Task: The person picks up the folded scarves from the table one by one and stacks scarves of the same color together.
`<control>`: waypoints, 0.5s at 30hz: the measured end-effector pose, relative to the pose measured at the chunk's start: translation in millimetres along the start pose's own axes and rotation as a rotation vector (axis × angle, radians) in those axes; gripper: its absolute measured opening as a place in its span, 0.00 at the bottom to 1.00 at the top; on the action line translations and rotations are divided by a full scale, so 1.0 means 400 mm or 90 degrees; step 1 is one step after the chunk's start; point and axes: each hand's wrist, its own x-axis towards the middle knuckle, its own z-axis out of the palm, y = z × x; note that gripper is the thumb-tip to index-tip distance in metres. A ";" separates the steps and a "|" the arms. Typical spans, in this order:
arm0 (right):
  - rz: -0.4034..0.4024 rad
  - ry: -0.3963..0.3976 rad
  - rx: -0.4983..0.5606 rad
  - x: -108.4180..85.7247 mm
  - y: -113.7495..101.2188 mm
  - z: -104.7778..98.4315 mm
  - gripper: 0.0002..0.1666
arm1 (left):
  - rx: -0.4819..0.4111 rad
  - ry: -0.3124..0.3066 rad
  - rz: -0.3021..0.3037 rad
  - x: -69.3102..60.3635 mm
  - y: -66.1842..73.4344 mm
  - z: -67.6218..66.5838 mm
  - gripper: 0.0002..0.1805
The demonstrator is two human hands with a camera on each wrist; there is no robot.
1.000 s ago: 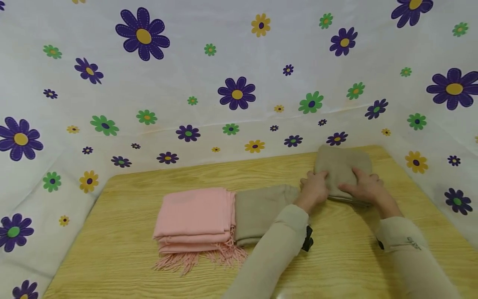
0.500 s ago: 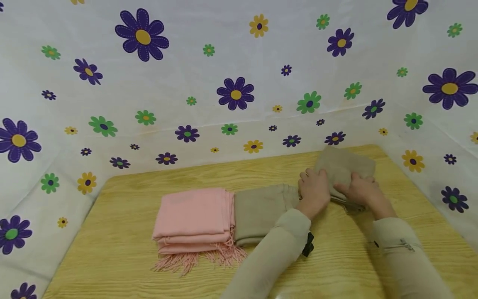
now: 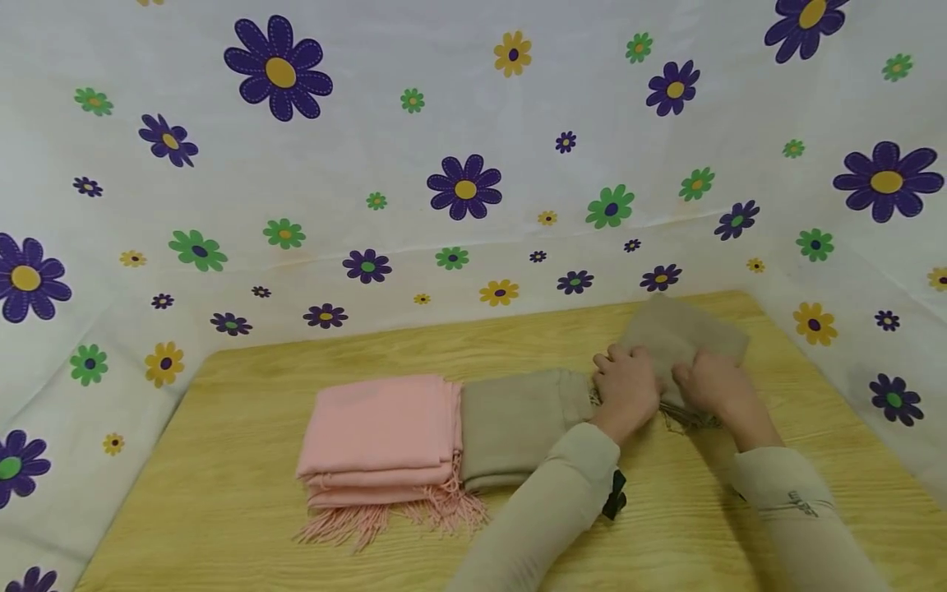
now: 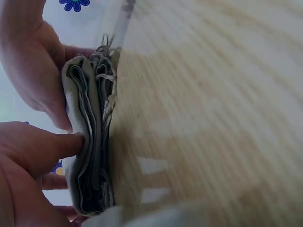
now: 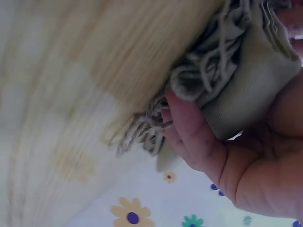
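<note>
A folded khaki scarf (image 3: 684, 337) lies turned at an angle near the back right of the table. My left hand (image 3: 627, 382) holds its left side; in the left wrist view the thumb (image 4: 71, 143) presses the stacked folds. On the near right side my right hand (image 3: 721, 385) grips the scarf, fingers curled at a fringed corner (image 5: 191, 82) in the right wrist view. Knotted tassels stick out along the scarf's lower layers. A second folded khaki scarf (image 3: 510, 423) lies left of my left hand, partly hidden by my left forearm.
Touching the second khaki scarf on its left, a folded pink scarf (image 3: 377, 427) lies with its fringe toward me. Wood-grain table (image 3: 222, 460) underneath. White cloth with printed flowers (image 3: 399, 148) rises behind the table and at both sides.
The held khaki scarf has turned clockwise, and fringe now shows at its near edge. My right hand has shifted slightly left and down, its fingers more curled. The other scarves stay put.
</note>
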 end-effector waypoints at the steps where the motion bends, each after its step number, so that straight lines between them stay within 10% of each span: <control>1: -0.009 0.001 -0.024 -0.005 -0.006 0.005 0.30 | 0.008 -0.004 0.007 0.002 -0.004 -0.001 0.18; 8: -0.142 0.029 -0.211 -0.025 -0.021 0.008 0.14 | 0.031 -0.023 0.081 0.004 -0.017 -0.016 0.21; 15: -0.116 0.010 -0.180 -0.030 -0.033 0.007 0.16 | 0.109 -0.027 0.151 0.006 -0.028 -0.010 0.25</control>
